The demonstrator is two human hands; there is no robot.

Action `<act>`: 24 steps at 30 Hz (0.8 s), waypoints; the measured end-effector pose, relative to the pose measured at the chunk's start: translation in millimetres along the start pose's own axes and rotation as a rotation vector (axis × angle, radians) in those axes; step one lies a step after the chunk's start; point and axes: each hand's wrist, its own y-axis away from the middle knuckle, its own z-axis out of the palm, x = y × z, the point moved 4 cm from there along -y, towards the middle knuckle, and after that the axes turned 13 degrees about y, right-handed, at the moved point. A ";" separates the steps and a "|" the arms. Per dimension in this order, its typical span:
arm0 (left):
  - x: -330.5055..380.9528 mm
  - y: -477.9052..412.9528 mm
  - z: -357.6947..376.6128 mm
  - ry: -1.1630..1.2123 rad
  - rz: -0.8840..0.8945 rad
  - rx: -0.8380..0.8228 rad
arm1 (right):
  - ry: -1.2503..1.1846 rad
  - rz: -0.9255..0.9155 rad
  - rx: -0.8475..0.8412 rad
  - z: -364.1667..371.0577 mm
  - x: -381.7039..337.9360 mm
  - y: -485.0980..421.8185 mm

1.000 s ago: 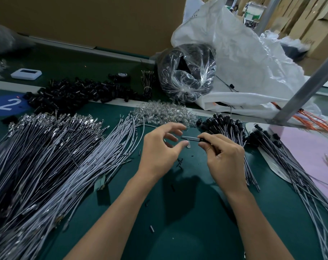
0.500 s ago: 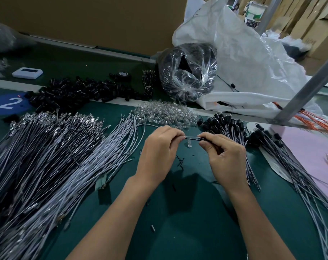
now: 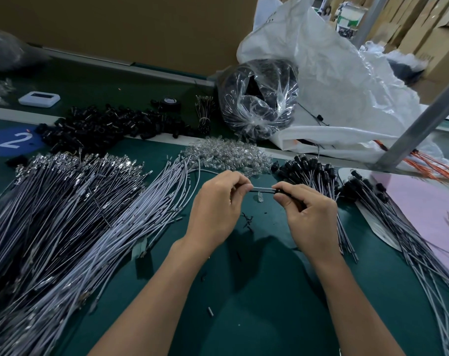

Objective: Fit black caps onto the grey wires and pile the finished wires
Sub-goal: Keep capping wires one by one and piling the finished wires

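Observation:
Both hands meet over the green mat at the middle. My left hand (image 3: 219, 204) pinches one end of a short stretch of grey wire (image 3: 262, 189). My right hand (image 3: 308, 214) pinches the other end, with a black cap mostly hidden in its fingers. Loose black caps (image 3: 108, 127) lie heaped at the back left. Uncapped grey wires (image 3: 72, 222) fan out in a big pile on the left. Capped wires lie in two piles on the right, one close to my right hand (image 3: 310, 170) and one further right (image 3: 387, 209).
A heap of small clear parts (image 3: 228, 155) lies just behind my hands. Further back stand a clear bag of black parts (image 3: 256, 98) and a large white sack (image 3: 333, 80). A pink sheet (image 3: 423, 206), orange wires (image 3: 439, 170) and a slanted metal post (image 3: 423, 119) fill the right.
My left hand, open a second ago, has closed onto the wire end held out by my right hand. Both hands now grip it between them, slightly further from me.

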 end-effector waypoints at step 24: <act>-8.0 0.1 3.5 0.241 -0.290 -0.046 | -0.044 -0.032 -0.013 3.3 -3.5 2.4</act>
